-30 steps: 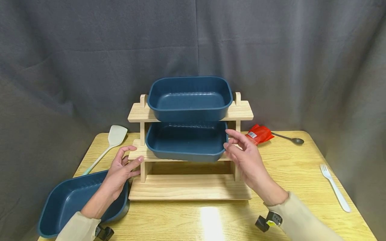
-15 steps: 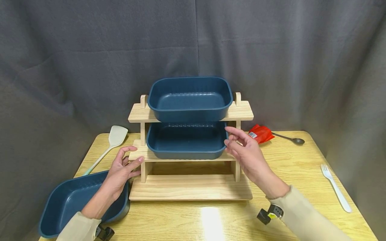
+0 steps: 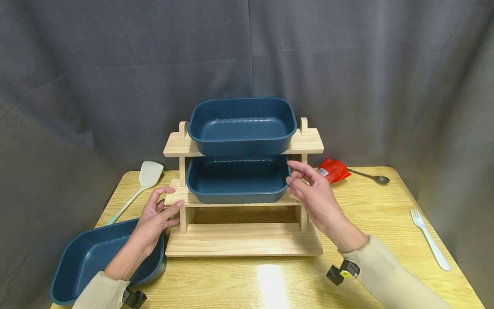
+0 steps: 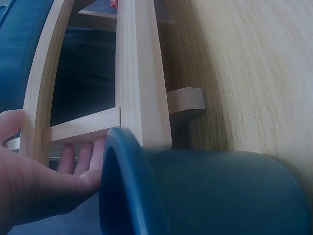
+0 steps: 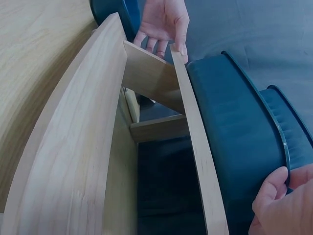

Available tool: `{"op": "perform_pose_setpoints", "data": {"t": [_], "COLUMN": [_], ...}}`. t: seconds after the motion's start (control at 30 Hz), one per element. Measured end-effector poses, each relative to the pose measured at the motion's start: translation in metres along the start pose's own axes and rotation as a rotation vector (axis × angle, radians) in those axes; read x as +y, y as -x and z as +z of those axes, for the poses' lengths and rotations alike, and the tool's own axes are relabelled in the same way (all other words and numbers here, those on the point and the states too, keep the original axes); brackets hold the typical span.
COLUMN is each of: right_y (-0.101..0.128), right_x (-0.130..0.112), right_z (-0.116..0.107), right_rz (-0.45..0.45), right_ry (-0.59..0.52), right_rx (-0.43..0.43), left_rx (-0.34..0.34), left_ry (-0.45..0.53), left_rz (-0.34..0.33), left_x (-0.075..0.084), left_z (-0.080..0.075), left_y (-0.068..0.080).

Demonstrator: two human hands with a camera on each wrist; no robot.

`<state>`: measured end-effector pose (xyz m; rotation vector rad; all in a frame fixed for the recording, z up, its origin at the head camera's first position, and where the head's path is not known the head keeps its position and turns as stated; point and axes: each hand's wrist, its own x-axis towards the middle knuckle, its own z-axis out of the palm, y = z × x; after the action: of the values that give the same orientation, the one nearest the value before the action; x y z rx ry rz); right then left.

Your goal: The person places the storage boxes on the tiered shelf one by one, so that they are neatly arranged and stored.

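A three-tier wooden rack stands mid-table. One dark blue tray sits on its top shelf, a second blue tray on the middle shelf. A third blue tray lies on the table at the front left, under my left forearm. My left hand is relaxed, its thumb and fingers touching the left end of the middle shelf. At the right rim of the middle tray is my right hand, fingers loosely bent; its thumb touches the tray's lip.
A pale spatula lies left of the rack. A red packet and a metal spoon lie behind on the right, a white fork near the right edge of the wooden table. A grey curtain hangs behind.
The middle tray has slid back and settled level on its shelf. My right hand shifted slightly back with it; my left hand has stayed put.
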<state>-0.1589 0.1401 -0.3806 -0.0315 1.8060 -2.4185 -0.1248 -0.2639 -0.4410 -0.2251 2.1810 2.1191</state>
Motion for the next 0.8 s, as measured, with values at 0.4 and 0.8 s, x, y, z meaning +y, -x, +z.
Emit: {"op": "perform_pose_setpoints", "data": {"t": [0.4,0.8], "right_y": [0.0016,0.0038], "right_x": [-0.0014,-0.0006], "right_z": [-0.0015,-0.0075], "right_rz": [0.006,-0.013], "right_ry": [0.022,0.074], "right_rx": [0.008,0.007], "left_rx": [-0.005,0.01], "left_ry": [0.01,0.02], "left_rz": [0.001,0.013], "left_x": [-0.0005,0.0058], "left_z": [0.0021,0.0023], "left_y": [-0.0017,-0.0026]}}
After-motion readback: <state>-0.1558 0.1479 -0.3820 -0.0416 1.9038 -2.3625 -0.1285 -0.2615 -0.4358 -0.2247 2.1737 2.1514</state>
